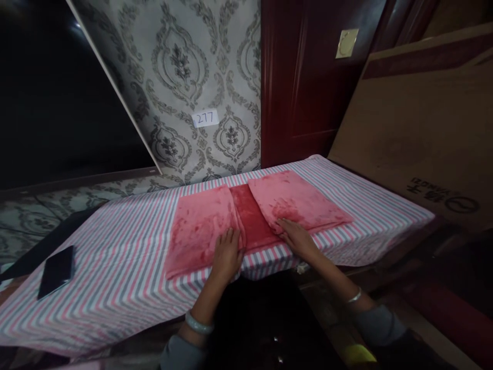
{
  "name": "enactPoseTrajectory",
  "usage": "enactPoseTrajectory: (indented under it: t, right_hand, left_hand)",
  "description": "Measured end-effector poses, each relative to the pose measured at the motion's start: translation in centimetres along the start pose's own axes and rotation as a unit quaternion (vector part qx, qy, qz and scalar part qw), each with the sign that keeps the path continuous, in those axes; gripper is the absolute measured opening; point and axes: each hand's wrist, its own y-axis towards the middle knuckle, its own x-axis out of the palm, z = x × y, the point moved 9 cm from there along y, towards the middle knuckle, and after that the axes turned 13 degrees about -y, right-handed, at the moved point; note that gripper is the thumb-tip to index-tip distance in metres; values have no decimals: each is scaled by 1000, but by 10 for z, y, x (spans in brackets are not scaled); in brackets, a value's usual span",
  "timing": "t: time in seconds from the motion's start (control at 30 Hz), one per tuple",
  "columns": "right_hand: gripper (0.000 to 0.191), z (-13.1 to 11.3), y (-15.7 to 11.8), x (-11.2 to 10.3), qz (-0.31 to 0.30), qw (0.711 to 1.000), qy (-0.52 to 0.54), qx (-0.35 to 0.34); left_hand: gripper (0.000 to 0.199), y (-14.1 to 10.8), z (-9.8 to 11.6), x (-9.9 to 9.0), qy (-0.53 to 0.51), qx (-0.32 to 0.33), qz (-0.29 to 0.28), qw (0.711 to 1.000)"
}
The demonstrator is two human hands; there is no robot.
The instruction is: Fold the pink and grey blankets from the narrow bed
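A pink plush cloth [204, 231] lies along the front of the table, its two sides folded inward. Between the folded sides, a strip of its darker red surface [250, 218] shows. My left hand [227, 253] rests on the front of the left fold, fingers laid flat and thumb apart near the fold's inner edge. At the front inner corner of the right fold [300, 198], my right hand [297, 237] has its fingers over the slightly bunched edge, closed on it; the thumb is mostly hidden. Both wrists wear a bangle.
A striped tablecloth [127, 246] covers the table. A dark phone [57, 272] lies on its left part. Behind are a large black screen [65, 97], patterned wallpaper with a paper [205, 118] marked 277, and a dark red door [300, 77]. A big cardboard box [423, 113] leans at right.
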Motion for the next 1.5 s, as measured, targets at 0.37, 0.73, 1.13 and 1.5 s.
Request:
enactPoseTrajectory:
  t: [0.37, 0.73, 1.13, 1.5]
  right_hand:
    - [39, -9, 12, -20, 105, 991, 57, 60]
    - [50, -20, -4, 1, 104, 994, 17, 22]
    - [53, -15, -4, -2, 134, 987, 73, 49]
    - [58, -24, 6, -21, 162, 985, 47, 30]
  left_hand:
    - [39, 8, -7, 5, -60, -12, 94, 994]
    - [37, 27, 6, -14, -217, 15, 31, 976]
    - [32, 194, -16, 54, -552, -341, -99, 754]
    - [73, 247, -13, 64, -505, -267, 73, 817]
